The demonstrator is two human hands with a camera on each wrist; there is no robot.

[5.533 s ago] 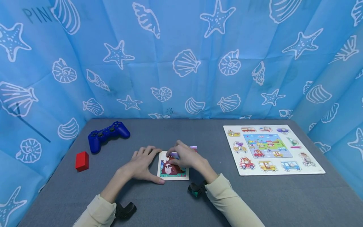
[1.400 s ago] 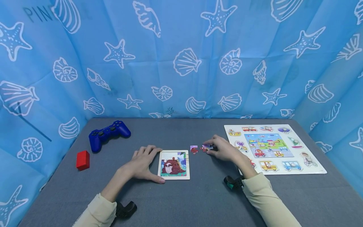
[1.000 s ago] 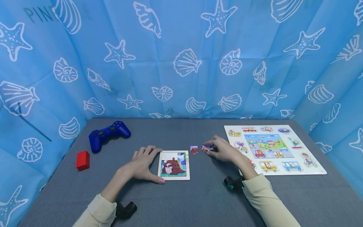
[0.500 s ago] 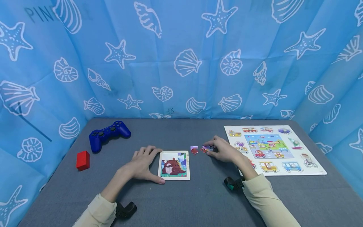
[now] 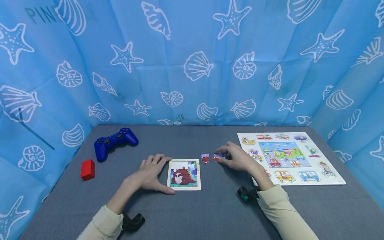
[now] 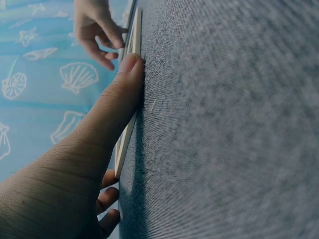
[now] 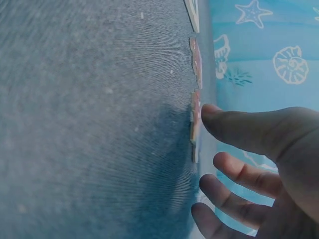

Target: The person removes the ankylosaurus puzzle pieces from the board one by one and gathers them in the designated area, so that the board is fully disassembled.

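Note:
In the head view my left hand spans the left side of a small wooden jigsaw puzzle tray, thumb at its near corner and index finger at its far corner. The tray shows a brown dinosaur picture with a bare white area at the upper left. Right of it a puzzle piece lies flat. My right hand hovers low over another puzzle piece, fingers loosely bent and covering its right end. In the right wrist view, the thumb tip is right beside that piece and the other fingers stand apart.
A blue game controller and a red block lie at the left of the grey table. To the right is a large white knob puzzle board with vehicle pieces, partly behind my right forearm. A blue shell-print curtain hangs behind.
Since the earliest frame my right hand has moved from over the tray to the loose pieces at the right. In the last second it shifts only slightly. My left hand stays at the tray.

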